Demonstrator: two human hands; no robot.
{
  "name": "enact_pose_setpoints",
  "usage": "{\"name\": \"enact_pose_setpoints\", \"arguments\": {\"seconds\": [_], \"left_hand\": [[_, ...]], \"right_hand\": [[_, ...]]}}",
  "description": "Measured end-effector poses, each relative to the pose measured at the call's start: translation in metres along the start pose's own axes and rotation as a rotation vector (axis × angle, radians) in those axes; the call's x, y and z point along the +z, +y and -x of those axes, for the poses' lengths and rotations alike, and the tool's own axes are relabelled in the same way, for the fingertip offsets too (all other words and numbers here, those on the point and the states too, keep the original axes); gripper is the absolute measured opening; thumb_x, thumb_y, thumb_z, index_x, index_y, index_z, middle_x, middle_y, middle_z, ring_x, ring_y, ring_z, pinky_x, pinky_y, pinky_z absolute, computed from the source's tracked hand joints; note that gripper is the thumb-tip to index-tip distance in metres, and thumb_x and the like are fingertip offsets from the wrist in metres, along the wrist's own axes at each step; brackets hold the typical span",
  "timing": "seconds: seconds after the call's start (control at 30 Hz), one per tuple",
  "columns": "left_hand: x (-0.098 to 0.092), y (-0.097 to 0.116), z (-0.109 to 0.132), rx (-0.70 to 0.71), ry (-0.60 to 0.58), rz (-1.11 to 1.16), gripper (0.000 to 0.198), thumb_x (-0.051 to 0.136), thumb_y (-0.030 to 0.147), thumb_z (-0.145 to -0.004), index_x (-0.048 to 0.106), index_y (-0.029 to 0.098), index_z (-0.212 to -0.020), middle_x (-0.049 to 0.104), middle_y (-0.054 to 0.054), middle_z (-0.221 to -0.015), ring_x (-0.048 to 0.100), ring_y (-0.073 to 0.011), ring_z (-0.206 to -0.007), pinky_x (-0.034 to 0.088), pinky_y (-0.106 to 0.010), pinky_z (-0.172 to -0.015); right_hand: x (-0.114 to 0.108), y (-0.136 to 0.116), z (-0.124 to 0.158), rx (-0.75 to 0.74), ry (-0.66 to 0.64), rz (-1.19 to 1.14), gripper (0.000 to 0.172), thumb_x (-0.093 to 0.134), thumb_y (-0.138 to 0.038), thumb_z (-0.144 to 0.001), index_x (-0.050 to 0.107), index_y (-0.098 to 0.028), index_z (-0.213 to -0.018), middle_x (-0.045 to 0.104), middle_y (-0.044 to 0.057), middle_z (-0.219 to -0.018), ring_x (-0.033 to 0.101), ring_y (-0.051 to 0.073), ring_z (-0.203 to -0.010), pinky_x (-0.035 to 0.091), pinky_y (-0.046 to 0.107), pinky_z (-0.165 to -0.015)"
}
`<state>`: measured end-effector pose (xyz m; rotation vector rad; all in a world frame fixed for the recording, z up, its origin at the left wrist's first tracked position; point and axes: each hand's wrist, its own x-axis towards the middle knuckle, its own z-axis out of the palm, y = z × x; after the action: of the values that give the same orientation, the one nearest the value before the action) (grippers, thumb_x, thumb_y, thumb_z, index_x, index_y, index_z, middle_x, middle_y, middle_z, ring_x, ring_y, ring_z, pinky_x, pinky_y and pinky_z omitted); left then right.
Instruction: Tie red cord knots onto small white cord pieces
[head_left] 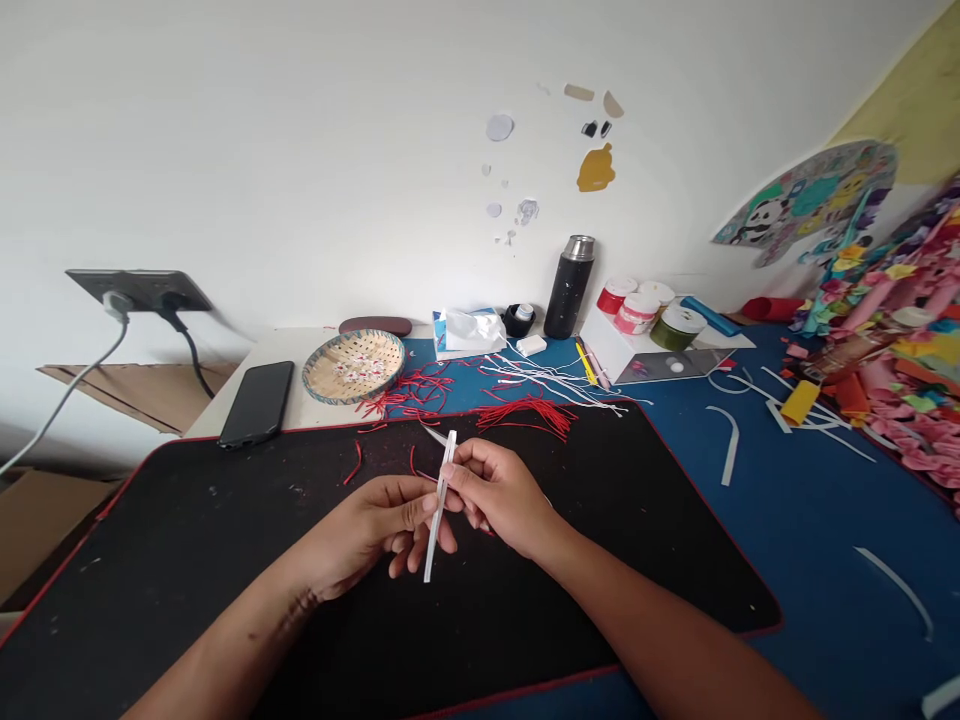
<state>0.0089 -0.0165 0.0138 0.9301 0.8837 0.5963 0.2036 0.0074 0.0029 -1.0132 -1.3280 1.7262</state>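
L hand (394,518) & R hand (506,492) both pinching white strip (436,530), prob. mid-work; red cords (529,416), far side, lie loose, unheld.

Left hand (394,512), right hand (501,492), forearms (637,610) — all bare; patchy marks (303,602) near left wrist (311,570).

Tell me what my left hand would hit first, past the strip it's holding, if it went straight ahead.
Probably your right hand, which grips the same white strip, though depth is hard to judge.
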Motion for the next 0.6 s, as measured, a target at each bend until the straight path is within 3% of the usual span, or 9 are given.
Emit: {"name": "enact_pose_setpoints", "arguments": {"seconds": [0.23,0.6], "left_hand": [[0.0054,-0.0020,-0.0034,-0.038,0.041,0.134,0.040,0.088,0.049,-0.077,0.077,0.012,-0.088,0.073,-0.006,-0.064,0.047,-0.0061,-0.041,0.029,-0.017,-0.037],[0.0046,-0.0017,-0.0041,-0.070,0.072,0.182,0.041,0.092,0.047,-0.072,0.076,0.012,-0.084,0.070,-0.003,-0.060,0.045,-0.0048,-0.038,0.027,-0.015,-0.033]], "right_hand": [[-0.0003,0.0009,-0.0006,0.025,0.002,-0.019,0.032,0.073,-0.048,-0.088,0.060,-0.019,-0.089,0.055,-0.008,-0.056,0.042,0.006,-0.038,0.032,0.017,-0.037],[-0.0011,-0.0019,-0.0002,0.009,-0.011,-0.059,0.037,0.072,-0.054,-0.089,0.063,-0.019,-0.096,0.052,-0.009,-0.053,0.041,0.006,-0.038,0.030,0.018,-0.037]]}}
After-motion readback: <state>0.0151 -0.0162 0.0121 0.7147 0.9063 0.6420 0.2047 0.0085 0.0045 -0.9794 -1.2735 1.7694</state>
